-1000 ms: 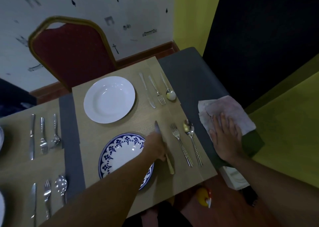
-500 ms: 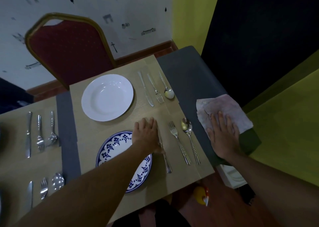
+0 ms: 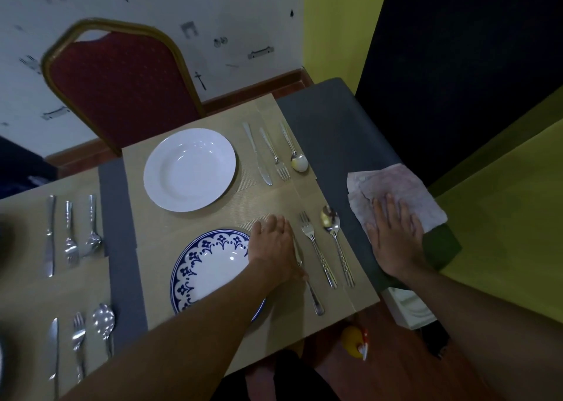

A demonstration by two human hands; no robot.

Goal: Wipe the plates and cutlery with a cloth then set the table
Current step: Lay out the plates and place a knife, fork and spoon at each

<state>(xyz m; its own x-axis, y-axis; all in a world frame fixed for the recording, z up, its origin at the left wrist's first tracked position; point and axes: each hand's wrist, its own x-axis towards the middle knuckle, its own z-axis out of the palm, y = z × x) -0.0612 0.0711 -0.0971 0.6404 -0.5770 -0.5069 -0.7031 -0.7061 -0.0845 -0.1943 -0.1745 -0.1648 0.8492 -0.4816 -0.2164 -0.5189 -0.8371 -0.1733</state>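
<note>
From the head view, the left hand (image 3: 274,243) lies flat, fingers together and gripping nothing, between the blue plate (image 3: 213,271) on its left and the knife (image 3: 307,278) along its right edge. Beyond the knife lie the fork (image 3: 316,253) and spoon (image 3: 336,242). The right hand (image 3: 396,236) presses flat, fingers spread, on the cloth (image 3: 393,187), well apart from the left. Pulling the left hand back carelessly could drag the knife askew against the fork; the cloth, near the table edge, could slide off.
</note>
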